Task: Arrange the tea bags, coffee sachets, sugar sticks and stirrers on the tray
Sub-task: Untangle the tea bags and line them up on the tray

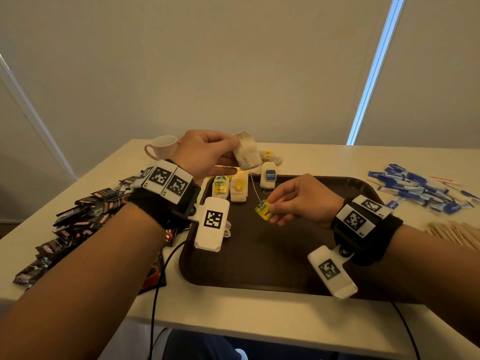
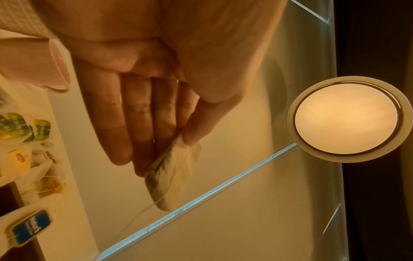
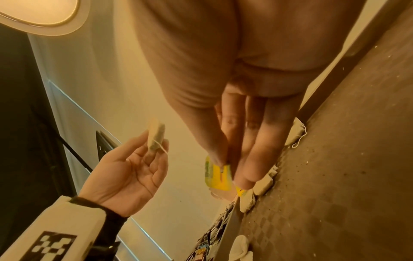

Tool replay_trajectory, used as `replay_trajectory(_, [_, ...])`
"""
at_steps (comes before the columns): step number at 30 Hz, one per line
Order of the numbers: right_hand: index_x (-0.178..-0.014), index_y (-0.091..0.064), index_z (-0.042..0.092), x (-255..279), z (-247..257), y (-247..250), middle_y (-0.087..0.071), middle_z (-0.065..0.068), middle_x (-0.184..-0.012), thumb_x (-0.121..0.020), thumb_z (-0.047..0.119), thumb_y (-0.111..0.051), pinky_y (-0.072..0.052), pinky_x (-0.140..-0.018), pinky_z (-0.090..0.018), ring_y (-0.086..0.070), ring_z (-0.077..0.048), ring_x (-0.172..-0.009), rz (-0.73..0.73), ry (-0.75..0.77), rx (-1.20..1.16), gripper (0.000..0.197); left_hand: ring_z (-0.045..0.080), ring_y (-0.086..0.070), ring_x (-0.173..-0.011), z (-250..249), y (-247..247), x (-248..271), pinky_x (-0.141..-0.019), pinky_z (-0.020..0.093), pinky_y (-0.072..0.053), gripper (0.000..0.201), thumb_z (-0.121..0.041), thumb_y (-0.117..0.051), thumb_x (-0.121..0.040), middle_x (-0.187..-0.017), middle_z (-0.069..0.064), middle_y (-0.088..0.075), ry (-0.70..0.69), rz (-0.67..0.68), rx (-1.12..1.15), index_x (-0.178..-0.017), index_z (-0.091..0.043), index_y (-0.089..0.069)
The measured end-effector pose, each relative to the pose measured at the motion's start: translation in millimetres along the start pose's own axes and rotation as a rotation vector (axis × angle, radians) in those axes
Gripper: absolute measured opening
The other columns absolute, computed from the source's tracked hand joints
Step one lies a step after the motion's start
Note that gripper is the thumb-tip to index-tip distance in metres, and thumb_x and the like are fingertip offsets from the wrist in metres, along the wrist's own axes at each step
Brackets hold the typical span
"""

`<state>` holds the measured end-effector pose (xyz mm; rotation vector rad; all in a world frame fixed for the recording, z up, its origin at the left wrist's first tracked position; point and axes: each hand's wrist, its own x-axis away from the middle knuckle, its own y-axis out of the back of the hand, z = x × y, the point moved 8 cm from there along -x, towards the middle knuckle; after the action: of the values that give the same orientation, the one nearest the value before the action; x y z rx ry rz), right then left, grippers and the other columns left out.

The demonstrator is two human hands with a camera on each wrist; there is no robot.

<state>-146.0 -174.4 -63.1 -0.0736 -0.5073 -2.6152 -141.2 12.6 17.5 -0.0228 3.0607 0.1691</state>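
Note:
My left hand [image 1: 207, 152] pinches a beige tea bag [image 1: 246, 152] by its top between thumb and fingers, raised above the far left of the dark brown tray [image 1: 259, 255]. In the left wrist view the tea bag [image 2: 172, 178] hangs from the fingertips. Its string runs down to a yellow-green tag [image 1: 264, 209], which my right hand [image 1: 293, 201] pinches over the tray's middle; the right wrist view shows the tag [image 3: 218, 174] between thumb and forefinger. Three tea bags [image 1: 239, 189] stand in a row at the tray's far edge.
Black coffee sachets [image 1: 72, 219] lie piled left of the tray. Blue sugar sticks [image 1: 420, 188] and wooden stirrers [image 1: 457, 233] lie to the right. A pink cup [image 1: 162, 146] and more loose tea bags [image 1: 270, 155] sit behind the tray.

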Motion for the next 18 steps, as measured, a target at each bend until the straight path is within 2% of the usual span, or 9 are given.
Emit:
replay_trajectory(3, [-0.095, -0.075, 0.006, -5.0, 3.7, 10.1, -0.075, -0.013, -0.091, -0.087, 0.007, -0.072, -0.058, -0.063, -0.024, -0.069, -0.015, -0.071, -0.1, 0.048, 0.134, 0.009, 0.025, -0.075, -0.084, -5.1, -2.1, 3.4, -0.071, 0.035, -0.06, 0.011, -0.018, -0.064, -0.094, -0.084, 0.009, -0.076, -0.007, 0.032, 0.014, -0.096, -0.01, -0.071])
replay_trajectory(5, [-0.096, -0.074, 0.006, -8.2, 6.1, 15.1, -0.073, -0.015, -0.086, -0.088, 0.008, -0.072, -0.054, -0.057, -0.025, -0.064, -0.015, -0.064, -0.141, 0.055, 0.143, 0.009, 0.026, -0.075, -0.084, -7.6, -4.7, 6.1, -0.071, 0.035, -0.06, 0.011, -0.019, -0.064, -0.094, -0.086, 0.01, -0.076, -0.012, 0.062, 0.004, -0.097, -0.01, -0.071])
replay_trajectory(9, [-0.101, -0.07, -0.007, -13.4, 14.3, 16.7, -0.074, -0.024, -0.088, -0.092, 0.003, -0.065, -0.059, -0.061, -0.025, -0.072, -0.026, -0.074, -0.14, 0.041, -0.083, 0.014, 0.024, -0.074, -0.081, -4.6, -17.8, 15.9, -0.069, 0.033, -0.061, 0.009, -0.016, -0.064, -0.093, -0.086, 0.011, -0.076, -0.011, 0.172, -0.06, -0.094, -0.01, -0.071])
replay_trajectory(11, [-0.1, -0.069, -0.009, -15.5, 22.7, 19.8, -0.073, -0.023, -0.086, -0.091, 0.003, -0.066, -0.059, -0.059, -0.023, -0.073, -0.024, -0.073, -0.183, 0.071, -0.148, 0.016, 0.025, -0.074, -0.08, 2.5, -24.6, 20.7, -0.07, 0.035, -0.062, 0.008, -0.015, -0.065, -0.092, -0.087, 0.013, -0.076, 0.0, 0.217, -0.096, -0.091, -0.01, -0.071])
replay_trajectory(13, [-0.099, -0.069, -0.009, -16.7, 33.6, 25.6, -0.073, -0.021, -0.085, -0.087, -0.001, -0.07, -0.059, -0.059, -0.024, -0.073, -0.023, -0.072, -0.239, 0.136, -0.163, 0.015, 0.027, -0.073, -0.082, 12.8, -29.5, 24.0, -0.071, 0.036, -0.062, 0.008, -0.015, -0.066, -0.091, -0.09, 0.015, -0.075, 0.02, 0.243, -0.125, -0.091, -0.01, -0.072])
replay_trajectory(15, [-0.105, -0.068, -0.005, -16.2, 43.9, 33.6, -0.074, -0.019, -0.083, -0.086, -0.003, -0.071, -0.061, -0.063, -0.027, -0.074, -0.023, -0.071, -0.287, 0.2, -0.132, 0.02, 0.027, -0.073, -0.085, 23.7, -30.4, 24.7, -0.071, 0.035, -0.062, 0.008, -0.016, -0.067, -0.091, -0.092, 0.015, -0.075, 0.039, 0.238, -0.163, -0.092, -0.011, -0.073])
replay_trajectory(18, [-0.109, -0.07, 0.005, -10.6, 63.6, 39.4, -0.076, -0.012, -0.082, -0.087, 0.003, -0.073, -0.063, -0.07, -0.032, -0.076, -0.021, -0.076, -0.322, 0.318, 0.025, 0.023, 0.025, -0.074, -0.087, 35.9, -28.5, 23.5, -0.073, 0.037, -0.062, 0.007, -0.016, -0.068, -0.09, -0.094, 0.012, -0.075, 0.055, 0.211, -0.205, -0.093, -0.012, -0.074])
